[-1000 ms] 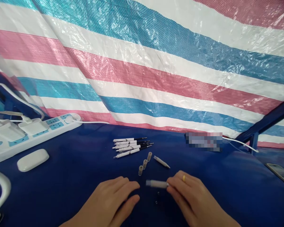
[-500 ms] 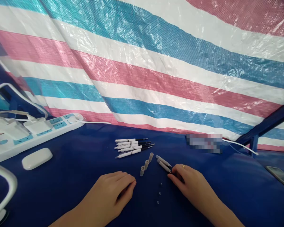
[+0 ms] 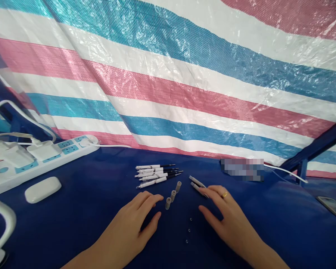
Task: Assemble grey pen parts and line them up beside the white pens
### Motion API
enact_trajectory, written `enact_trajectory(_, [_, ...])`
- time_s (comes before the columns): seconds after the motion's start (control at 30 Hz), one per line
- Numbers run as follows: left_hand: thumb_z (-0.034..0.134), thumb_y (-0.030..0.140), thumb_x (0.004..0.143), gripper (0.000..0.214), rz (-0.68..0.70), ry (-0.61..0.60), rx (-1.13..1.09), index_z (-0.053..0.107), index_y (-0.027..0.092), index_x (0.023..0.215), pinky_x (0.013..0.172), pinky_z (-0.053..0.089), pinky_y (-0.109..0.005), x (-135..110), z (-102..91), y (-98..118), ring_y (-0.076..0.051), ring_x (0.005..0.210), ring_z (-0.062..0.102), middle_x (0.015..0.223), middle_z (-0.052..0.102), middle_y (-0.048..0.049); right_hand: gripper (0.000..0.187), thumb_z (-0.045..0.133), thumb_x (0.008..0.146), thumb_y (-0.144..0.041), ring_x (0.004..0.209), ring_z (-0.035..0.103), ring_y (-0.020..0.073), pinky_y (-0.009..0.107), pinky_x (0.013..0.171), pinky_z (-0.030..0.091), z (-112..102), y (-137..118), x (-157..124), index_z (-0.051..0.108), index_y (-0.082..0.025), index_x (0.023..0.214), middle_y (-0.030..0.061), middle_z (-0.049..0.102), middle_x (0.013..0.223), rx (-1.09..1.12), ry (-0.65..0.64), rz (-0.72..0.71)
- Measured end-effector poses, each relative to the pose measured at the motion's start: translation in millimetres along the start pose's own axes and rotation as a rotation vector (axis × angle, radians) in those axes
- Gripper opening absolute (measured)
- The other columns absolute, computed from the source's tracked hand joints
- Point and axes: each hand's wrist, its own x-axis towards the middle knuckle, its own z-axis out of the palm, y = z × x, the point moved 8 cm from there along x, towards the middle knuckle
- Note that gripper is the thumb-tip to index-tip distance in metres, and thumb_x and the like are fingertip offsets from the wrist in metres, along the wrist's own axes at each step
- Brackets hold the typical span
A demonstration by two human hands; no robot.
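Observation:
My left hand [image 3: 136, 220] hovers over or rests on the dark blue table with its thumb and fingers apart, holding nothing. Just beyond its fingertips, three short greyish tubes [image 3: 173, 195] stand upright in a slanting row. On the right, my right hand [image 3: 225, 213] is open, thumb spread from the fingers. Its index fingertip is at the near end of two pale pen barrels [image 3: 197, 186] lying side by side, partly covered by the fingers. Between my hands lie three tiny rings [image 3: 189, 230] in a line. Several white-and-black pen refills [image 3: 154, 174] lie side by side farther back.
A white power strip [image 3: 81, 151] with plugged-in chargers runs along the left, with a white rounded case [image 3: 43, 189] in front. A blurred-out item [image 3: 242, 170] lies at the back right. A phone [image 3: 333, 209] sits at the right edge. Behind the table hangs a striped plastic sheet [image 3: 184, 89].
My left fingers have spread from a closed pose. The right thumb has come away from the fingers, and the two pen barrels have shifted slightly to the right.

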Motion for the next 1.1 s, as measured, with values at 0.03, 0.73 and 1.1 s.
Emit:
enact_trajectory(0.03, [0.043, 0.029, 0.096, 0.029, -0.003, 0.002, -0.007, 0.045, 0.03, 0.125, 0.077, 0.055, -0.026, 1, 0.3, 0, -0.016, 0.095, 0.064, 0.109, 0.06, -0.0017, 0.045, 0.052, 0.095, -0.033, 0.12, 0.048, 0.0292, 0.05, 0.098, 0.046, -2, 10, 2, 0.04, -0.029, 0.138, 0.0109, 0.049, 0.129, -0.037, 0.036, 0.039])
enact_trajectory(0.73, [0.055, 0.029, 0.092, 0.018, -0.046, -0.036, -0.09, 0.057, 0.027, 0.109, 0.075, 0.053, -0.029, 18, 14.7, 2, -0.019, 0.091, 0.063, 0.101, 0.062, 0.0001, 0.007, 0.052, 0.093, -0.026, 0.096, 0.059, 0.0261, 0.045, 0.086, 0.047, 15, 57, 48, 0.057, -0.022, 0.096, 0.0072, 0.062, 0.102, 0.014, -0.103, 0.118])
enact_trajectory(1.1, [0.046, 0.021, 0.094, 0.011, 0.034, -0.028, -0.135, 0.056, 0.023, 0.097, 0.07, 0.051, -0.028, 16, 11.5, 8, -0.017, 0.08, 0.062, 0.092, 0.062, -0.0016, 0.021, 0.055, 0.094, -0.021, 0.099, 0.061, 0.0179, 0.032, 0.09, 0.049, 25, 13, 76, 0.064, -0.025, 0.112, 0.0035, 0.065, 0.106, 0.186, -0.259, -0.075])
